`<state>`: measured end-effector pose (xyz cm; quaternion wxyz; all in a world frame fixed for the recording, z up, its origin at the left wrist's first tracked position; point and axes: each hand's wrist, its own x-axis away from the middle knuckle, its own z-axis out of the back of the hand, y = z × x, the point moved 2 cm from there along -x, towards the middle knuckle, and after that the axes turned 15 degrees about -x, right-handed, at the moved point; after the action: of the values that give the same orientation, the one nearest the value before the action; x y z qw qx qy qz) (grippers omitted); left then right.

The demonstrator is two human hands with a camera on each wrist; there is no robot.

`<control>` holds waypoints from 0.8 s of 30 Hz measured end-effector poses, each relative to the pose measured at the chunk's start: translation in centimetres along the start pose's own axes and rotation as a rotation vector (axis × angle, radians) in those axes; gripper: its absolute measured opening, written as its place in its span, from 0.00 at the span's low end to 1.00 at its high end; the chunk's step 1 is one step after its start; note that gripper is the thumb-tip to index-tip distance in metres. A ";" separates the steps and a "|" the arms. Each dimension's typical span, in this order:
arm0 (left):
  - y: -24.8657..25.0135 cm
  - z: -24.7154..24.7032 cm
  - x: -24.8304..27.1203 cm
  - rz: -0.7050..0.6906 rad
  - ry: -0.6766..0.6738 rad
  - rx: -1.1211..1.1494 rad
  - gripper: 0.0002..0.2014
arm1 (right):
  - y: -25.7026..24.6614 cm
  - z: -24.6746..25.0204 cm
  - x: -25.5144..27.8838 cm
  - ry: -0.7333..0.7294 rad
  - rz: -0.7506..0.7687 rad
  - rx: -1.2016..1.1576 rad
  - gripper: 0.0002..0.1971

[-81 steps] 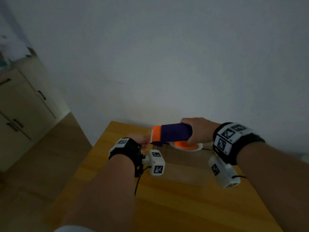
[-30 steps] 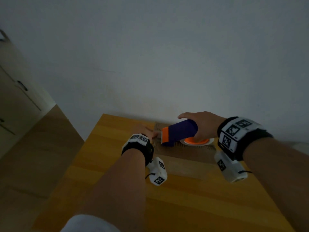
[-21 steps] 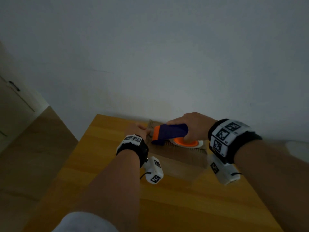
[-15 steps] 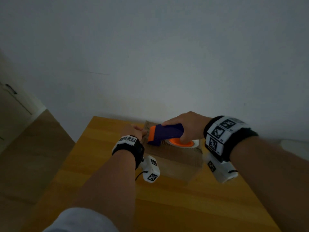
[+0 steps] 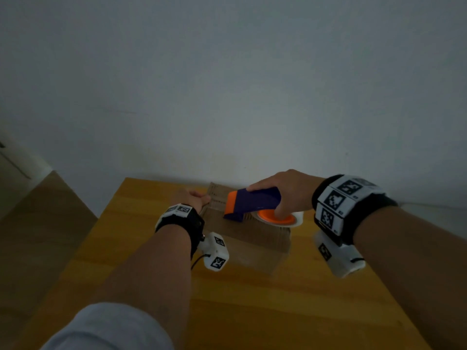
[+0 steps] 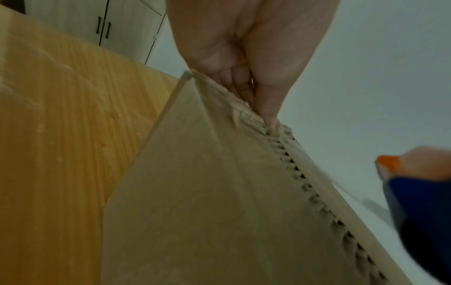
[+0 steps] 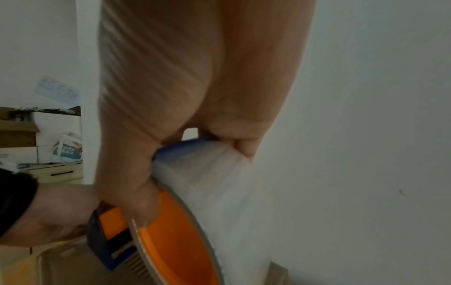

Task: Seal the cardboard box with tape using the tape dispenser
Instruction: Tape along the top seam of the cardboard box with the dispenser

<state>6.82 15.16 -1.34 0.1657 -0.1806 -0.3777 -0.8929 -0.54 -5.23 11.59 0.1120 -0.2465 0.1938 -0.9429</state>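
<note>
So the brown corrugated cardboard box [image 5: 242, 231] sits at the far end of the yellow wooden table [image 5: 278, 311], nearly against the grey wall [image 5: 227, 84], with lots of bare tabletop on the near side. Left hand [image 5: 193, 198] has its fingers curled over the box's far-left top edge, pinching it. Right hand [image 5: 290, 190] is wrapped round the blue-and-orange plastic tape dispenser [image 5: 252, 202], lying on the box top. Dim and blurry, so I can't make out any tape on the box or what's inside.
</note>
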 end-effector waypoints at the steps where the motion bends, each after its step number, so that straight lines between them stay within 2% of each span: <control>1: 0.0 -0.1 0.1 -0.002 0.005 0.003 0.08 | 0.0 0.1 0.2 0.002 -0.006 -0.008 0.37; 5: 0.3 -0.3 0.4 -0.030 0.007 -0.013 0.08 | -0.3 0.4 0.5 0.012 -0.009 -0.016 0.37; 10: 0.1 -1.0 0.9 -0.010 0.082 -0.015 0.06 | -0.8 0.6 0.4 0.035 0.018 0.023 0.35; 13: -0.7 -1.1 0.7 -0.045 0.074 -0.019 0.09 | -0.9 0.5 0.2 0.065 0.024 0.019 0.33; 19: -1.5 -1.3 0.7 -0.111 0.147 -0.098 0.14 | 0.3 -0.1 0.2 0.041 -0.004 0.057 0.37; 24: -1.0 -1.5 0.9 -0.136 0.190 -0.135 0.11 | 1.1 -0.4 0.7 0.022 -0.019 0.016 0.38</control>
<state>5.26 14.59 -2.56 0.1271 -0.0799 -0.3109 -0.9385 -1.22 -6.29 11.15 0.1026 -0.2372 0.1852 -0.9481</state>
